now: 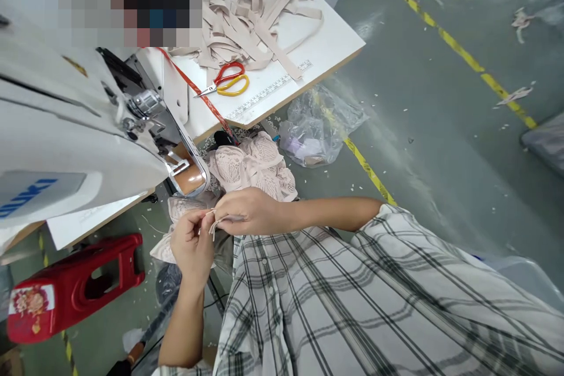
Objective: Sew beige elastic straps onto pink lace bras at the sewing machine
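Observation:
My left hand [194,244] is closed in a pinch on a thin pale strip of fabric [214,227], whose narrow loose ends stick out between my hands. From the other side my right hand [251,210] meets it, fingers curled on the same strip, fingertips close to the left thumb. The fingers partly hide what they hold. Just beyond my hands, pale pink lace bras [255,161] lie in a heap, and more lace [165,245] shows beside my left hand. A sewing machine [187,176] with a metal arm end stands past the hands to the left.
The white worktable [339,41] carries a pile of beige fabric strips [247,23], scissors [229,79] with red and yellow handles, and a printed ruler scale. A red plastic stool [74,288] stands lower left. A clear plastic bag [317,129] lies on the scrap-strewn floor.

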`<state>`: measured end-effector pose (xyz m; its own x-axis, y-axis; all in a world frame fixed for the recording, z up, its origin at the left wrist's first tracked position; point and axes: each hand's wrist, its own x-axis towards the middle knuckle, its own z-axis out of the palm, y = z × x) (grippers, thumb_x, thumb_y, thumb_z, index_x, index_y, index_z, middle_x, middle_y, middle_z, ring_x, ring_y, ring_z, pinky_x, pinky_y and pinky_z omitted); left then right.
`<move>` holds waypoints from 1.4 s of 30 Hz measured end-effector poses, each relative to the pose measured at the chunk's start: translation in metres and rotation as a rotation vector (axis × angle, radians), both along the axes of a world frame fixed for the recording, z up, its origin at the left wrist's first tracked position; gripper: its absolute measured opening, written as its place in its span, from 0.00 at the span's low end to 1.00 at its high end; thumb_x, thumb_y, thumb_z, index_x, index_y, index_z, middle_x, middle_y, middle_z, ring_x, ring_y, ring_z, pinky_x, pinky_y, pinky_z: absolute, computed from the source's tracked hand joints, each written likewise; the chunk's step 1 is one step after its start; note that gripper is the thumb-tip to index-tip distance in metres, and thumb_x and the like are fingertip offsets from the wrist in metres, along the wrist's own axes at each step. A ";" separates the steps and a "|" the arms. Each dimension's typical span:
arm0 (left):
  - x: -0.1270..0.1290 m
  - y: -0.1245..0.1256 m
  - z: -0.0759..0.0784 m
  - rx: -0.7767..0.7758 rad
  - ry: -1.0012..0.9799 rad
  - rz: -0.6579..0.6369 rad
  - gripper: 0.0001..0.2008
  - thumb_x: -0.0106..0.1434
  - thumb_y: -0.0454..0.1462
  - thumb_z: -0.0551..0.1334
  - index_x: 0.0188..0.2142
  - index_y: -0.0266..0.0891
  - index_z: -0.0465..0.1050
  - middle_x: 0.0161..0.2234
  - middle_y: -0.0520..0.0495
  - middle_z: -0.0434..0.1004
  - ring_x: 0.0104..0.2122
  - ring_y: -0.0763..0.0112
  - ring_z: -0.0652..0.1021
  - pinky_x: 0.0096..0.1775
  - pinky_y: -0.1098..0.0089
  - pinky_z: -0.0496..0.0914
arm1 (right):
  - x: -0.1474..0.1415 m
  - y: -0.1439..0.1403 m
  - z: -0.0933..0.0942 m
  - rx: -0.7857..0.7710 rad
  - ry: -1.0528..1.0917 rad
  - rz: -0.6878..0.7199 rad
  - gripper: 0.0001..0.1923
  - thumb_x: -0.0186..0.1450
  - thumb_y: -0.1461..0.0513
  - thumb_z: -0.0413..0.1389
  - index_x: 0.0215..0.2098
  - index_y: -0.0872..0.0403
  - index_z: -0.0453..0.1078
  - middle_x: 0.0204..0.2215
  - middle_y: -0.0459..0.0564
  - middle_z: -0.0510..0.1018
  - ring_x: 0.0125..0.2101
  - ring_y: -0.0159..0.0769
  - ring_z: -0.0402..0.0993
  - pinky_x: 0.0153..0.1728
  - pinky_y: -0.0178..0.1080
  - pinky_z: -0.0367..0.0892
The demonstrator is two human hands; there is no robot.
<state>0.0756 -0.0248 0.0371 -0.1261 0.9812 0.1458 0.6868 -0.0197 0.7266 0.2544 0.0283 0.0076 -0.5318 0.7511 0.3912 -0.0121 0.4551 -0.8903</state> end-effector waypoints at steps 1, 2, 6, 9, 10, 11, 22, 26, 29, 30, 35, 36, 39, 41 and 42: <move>-0.002 0.002 0.000 0.029 0.019 -0.019 0.07 0.66 0.40 0.65 0.34 0.41 0.77 0.30 0.51 0.79 0.30 0.71 0.77 0.34 0.71 0.71 | 0.000 0.000 0.001 -0.020 -0.009 0.005 0.09 0.67 0.63 0.54 0.37 0.52 0.78 0.36 0.47 0.83 0.37 0.30 0.78 0.40 0.31 0.71; -0.003 0.003 -0.002 0.061 0.027 -0.037 0.07 0.67 0.40 0.64 0.33 0.41 0.77 0.29 0.52 0.78 0.29 0.72 0.76 0.33 0.71 0.70 | 0.000 0.000 0.002 -0.036 -0.018 -0.002 0.09 0.67 0.64 0.54 0.36 0.53 0.78 0.36 0.47 0.83 0.37 0.30 0.78 0.40 0.32 0.71; -0.005 0.006 -0.011 0.117 -0.033 -0.102 0.07 0.68 0.39 0.63 0.34 0.41 0.77 0.30 0.50 0.79 0.32 0.71 0.78 0.36 0.70 0.71 | -0.007 0.001 0.001 -0.114 0.010 -0.065 0.07 0.65 0.64 0.57 0.35 0.53 0.78 0.35 0.48 0.84 0.36 0.31 0.79 0.40 0.33 0.72; -0.007 0.006 -0.016 0.089 -0.105 -0.112 0.07 0.70 0.39 0.61 0.39 0.41 0.77 0.35 0.48 0.82 0.37 0.69 0.79 0.40 0.68 0.73 | -0.011 0.003 0.003 -0.212 -0.001 -0.061 0.05 0.65 0.62 0.58 0.35 0.52 0.78 0.36 0.47 0.84 0.37 0.31 0.79 0.40 0.33 0.72; -0.008 0.005 -0.016 0.086 -0.119 -0.098 0.07 0.70 0.38 0.60 0.39 0.41 0.77 0.36 0.48 0.82 0.37 0.69 0.79 0.40 0.68 0.73 | -0.011 0.004 0.004 -0.226 -0.017 -0.054 0.06 0.65 0.62 0.59 0.36 0.52 0.78 0.36 0.47 0.84 0.37 0.31 0.79 0.40 0.33 0.71; -0.009 0.005 -0.015 0.089 -0.123 -0.077 0.08 0.71 0.38 0.59 0.39 0.41 0.77 0.35 0.48 0.81 0.36 0.69 0.79 0.39 0.69 0.72 | -0.011 0.006 0.006 -0.233 -0.042 -0.050 0.06 0.66 0.61 0.58 0.36 0.52 0.78 0.36 0.47 0.84 0.36 0.31 0.79 0.39 0.33 0.71; -0.026 0.004 0.011 0.213 0.194 -0.232 0.10 0.71 0.39 0.60 0.40 0.40 0.80 0.33 0.47 0.85 0.32 0.72 0.82 0.32 0.74 0.72 | -0.009 0.047 0.037 -0.172 -0.375 0.079 0.08 0.68 0.60 0.56 0.37 0.51 0.78 0.33 0.43 0.83 0.33 0.30 0.75 0.36 0.33 0.63; -0.029 0.007 0.014 0.228 0.186 -0.230 0.08 0.70 0.38 0.62 0.40 0.40 0.80 0.34 0.48 0.85 0.31 0.73 0.82 0.32 0.76 0.71 | -0.012 0.051 0.046 -0.319 -0.381 0.188 0.08 0.66 0.60 0.57 0.34 0.53 0.78 0.29 0.43 0.82 0.32 0.31 0.75 0.36 0.34 0.63; -0.030 0.008 0.014 0.188 0.164 -0.221 0.08 0.70 0.38 0.62 0.40 0.41 0.81 0.33 0.49 0.85 0.31 0.74 0.81 0.32 0.76 0.71 | -0.011 0.053 0.047 -0.378 -0.394 0.237 0.09 0.66 0.60 0.56 0.32 0.54 0.77 0.27 0.42 0.81 0.32 0.30 0.75 0.36 0.34 0.63; -0.030 0.009 0.014 0.170 0.154 -0.218 0.08 0.70 0.38 0.62 0.40 0.41 0.81 0.33 0.50 0.85 0.31 0.74 0.81 0.32 0.75 0.71 | -0.011 0.054 0.047 -0.387 -0.395 0.252 0.09 0.66 0.60 0.56 0.31 0.53 0.77 0.28 0.42 0.81 0.32 0.30 0.75 0.36 0.34 0.63; -0.032 0.011 0.013 0.106 0.111 -0.224 0.08 0.70 0.38 0.61 0.40 0.42 0.81 0.33 0.50 0.84 0.30 0.74 0.81 0.32 0.75 0.72 | -0.009 0.054 0.045 -0.377 -0.402 0.290 0.08 0.66 0.61 0.56 0.33 0.53 0.78 0.30 0.43 0.82 0.34 0.31 0.76 0.39 0.35 0.64; -0.032 0.011 0.013 0.102 0.103 -0.228 0.08 0.70 0.38 0.61 0.40 0.43 0.81 0.33 0.51 0.84 0.30 0.74 0.81 0.32 0.75 0.71 | -0.009 0.054 0.046 -0.369 -0.405 0.290 0.08 0.66 0.62 0.56 0.34 0.53 0.78 0.31 0.43 0.83 0.34 0.32 0.77 0.39 0.35 0.64; -0.034 0.016 0.014 0.088 0.088 -0.238 0.07 0.69 0.38 0.63 0.42 0.42 0.80 0.34 0.51 0.84 0.30 0.74 0.80 0.32 0.75 0.70 | -0.009 0.054 0.047 -0.319 -0.431 0.289 0.08 0.65 0.63 0.56 0.36 0.52 0.79 0.31 0.42 0.83 0.35 0.32 0.77 0.39 0.35 0.63; -0.035 0.020 0.016 0.037 0.106 -0.279 0.09 0.70 0.38 0.62 0.47 0.41 0.78 0.35 0.51 0.84 0.31 0.73 0.80 0.33 0.75 0.70 | -0.010 0.054 0.047 -0.284 -0.458 0.283 0.07 0.66 0.64 0.57 0.36 0.53 0.78 0.32 0.42 0.84 0.35 0.32 0.77 0.38 0.34 0.62; -0.036 0.022 0.017 0.004 0.128 -0.315 0.10 0.71 0.38 0.60 0.47 0.41 0.78 0.35 0.51 0.83 0.32 0.73 0.80 0.33 0.74 0.70 | -0.010 0.053 0.047 -0.274 -0.469 0.282 0.07 0.66 0.63 0.57 0.37 0.53 0.78 0.32 0.42 0.84 0.35 0.32 0.77 0.38 0.34 0.62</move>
